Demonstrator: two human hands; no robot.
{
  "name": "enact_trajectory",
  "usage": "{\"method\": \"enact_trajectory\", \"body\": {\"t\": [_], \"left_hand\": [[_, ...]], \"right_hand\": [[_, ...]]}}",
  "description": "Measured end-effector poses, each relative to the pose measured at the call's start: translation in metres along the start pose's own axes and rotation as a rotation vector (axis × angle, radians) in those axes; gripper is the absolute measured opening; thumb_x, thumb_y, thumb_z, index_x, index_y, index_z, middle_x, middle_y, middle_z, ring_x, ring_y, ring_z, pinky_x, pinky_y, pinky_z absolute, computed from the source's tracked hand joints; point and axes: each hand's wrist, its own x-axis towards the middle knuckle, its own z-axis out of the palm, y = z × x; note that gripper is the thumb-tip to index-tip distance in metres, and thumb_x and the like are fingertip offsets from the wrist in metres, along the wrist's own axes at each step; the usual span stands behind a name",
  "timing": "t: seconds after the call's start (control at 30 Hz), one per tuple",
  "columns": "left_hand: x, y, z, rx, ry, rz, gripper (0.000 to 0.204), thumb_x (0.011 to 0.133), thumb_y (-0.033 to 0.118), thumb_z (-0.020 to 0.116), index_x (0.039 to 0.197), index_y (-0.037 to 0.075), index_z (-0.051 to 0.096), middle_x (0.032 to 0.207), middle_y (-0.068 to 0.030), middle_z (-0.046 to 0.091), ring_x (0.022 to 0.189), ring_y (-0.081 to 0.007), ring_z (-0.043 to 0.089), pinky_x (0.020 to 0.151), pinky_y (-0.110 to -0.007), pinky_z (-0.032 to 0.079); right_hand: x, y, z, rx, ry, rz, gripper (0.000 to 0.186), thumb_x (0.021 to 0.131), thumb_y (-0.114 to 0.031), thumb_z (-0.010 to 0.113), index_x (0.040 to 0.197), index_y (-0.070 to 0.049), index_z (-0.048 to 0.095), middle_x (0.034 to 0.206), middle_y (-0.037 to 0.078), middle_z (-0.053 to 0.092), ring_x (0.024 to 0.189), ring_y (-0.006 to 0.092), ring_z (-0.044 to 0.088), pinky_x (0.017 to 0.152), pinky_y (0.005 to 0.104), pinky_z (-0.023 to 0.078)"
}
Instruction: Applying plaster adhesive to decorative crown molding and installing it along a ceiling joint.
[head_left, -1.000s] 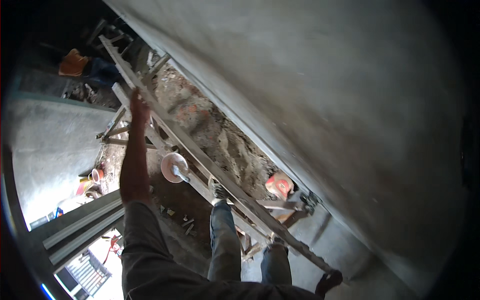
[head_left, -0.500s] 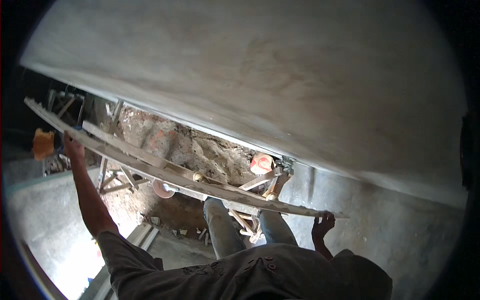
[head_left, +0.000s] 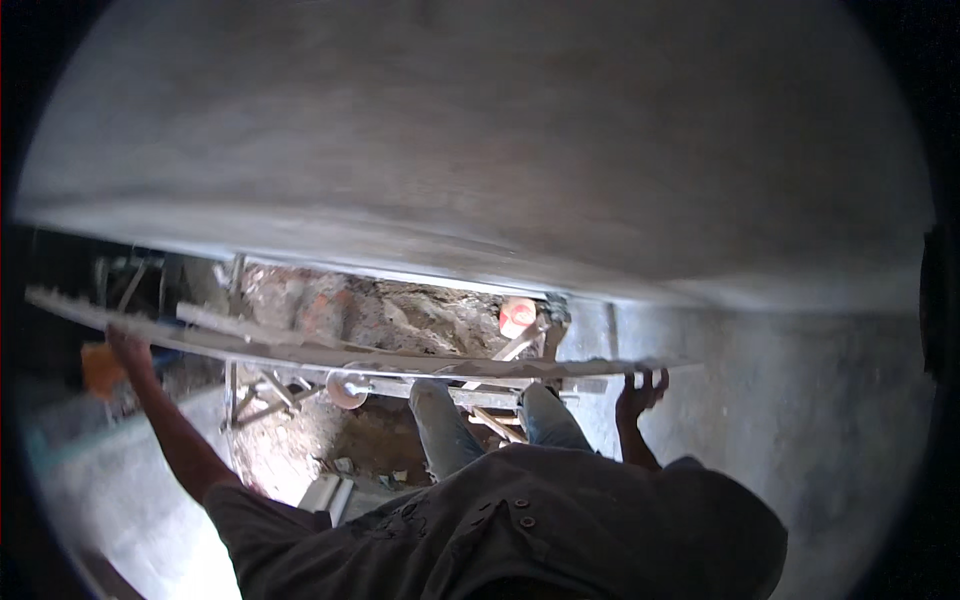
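A long, narrow straightedge board stretches across in front of my body, with rough grey mortar along its far edge. My left hand is closed around it near its left end. Close to the other end, my right hand grips the same board from the near side, fingers bent up over its edge. Beyond the board rises a smooth grey plastered wall; the board appears apart from it.
Below the board are a wooden scaffold plank, trestle legs and a round tub. A red-and-white bag lies by the wall's foot near broken earth. An orange object is at far left.
My view has rotated, so the wall's foot looks more level. In the picture the board's left end sits lower and its right end higher; both hands keep hold of it.
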Motion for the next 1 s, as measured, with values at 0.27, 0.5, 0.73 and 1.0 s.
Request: {"method": "enact_trajectory", "body": {"t": [0.27, 0.5, 0.73, 1.0], "left_hand": [[-0.037, 0.16, 0.013, -1.348, 0.03, -0.807, 0.057, 0.084, 0.036, 0.063, 0.133, 0.021, 0.039, 0.118, -0.0115, 0.048, 0.103, -0.0292, 0.054, 0.087, -0.053, 0.046], [-0.015, 0.29, -0.113, -1.264, 0.158, -0.922, 0.033, 0.09, 0.04, 0.053, 0.112, 0.016, 0.046, 0.088, -0.0075, 0.053, 0.078, -0.0243, 0.058, 0.069, -0.047, 0.049], [0.002, 0.336, -0.153, -1.221, 0.21, -0.95, 0.031, 0.089, 0.036, 0.052, 0.113, 0.017, 0.046, 0.089, -0.0087, 0.056, 0.077, -0.0236, 0.058, 0.074, -0.049, 0.049], [0.041, 0.34, -0.178, -1.209, 0.276, -0.93, 0.023, 0.089, 0.034, 0.052, 0.103, 0.016, 0.05, 0.079, -0.0033, 0.05, 0.074, -0.0219, 0.057, 0.074, -0.049, 0.05]], "right_hand": [[-0.003, 0.076, -0.004, 0.024, -0.156, -0.157, 0.034, 0.087, -0.033, 0.064, 0.104, -0.004, 0.06, 0.122, 0.014, 0.048, 0.121, 0.0351, 0.037, 0.104, 0.0512, 0.026], [0.036, 0.037, 0.037, 0.381, -0.241, -0.058, 0.04, 0.088, -0.038, 0.061, 0.109, -0.003, 0.059, 0.131, 0.017, 0.041, 0.119, 0.0368, 0.039, 0.098, 0.0549, 0.031], [0.037, 0.035, 0.012, 0.583, -0.201, 0.02, 0.044, 0.086, -0.037, 0.062, 0.112, -0.003, 0.057, 0.126, 0.019, 0.045, 0.112, 0.0371, 0.045, 0.09, 0.0543, 0.036], [0.059, 0.028, -0.051, 0.75, -0.136, 0.087, 0.048, 0.083, -0.036, 0.064, 0.116, -0.001, 0.054, 0.12, 0.021, 0.05, 0.104, 0.0373, 0.051, 0.081, 0.0536, 0.042]]}}
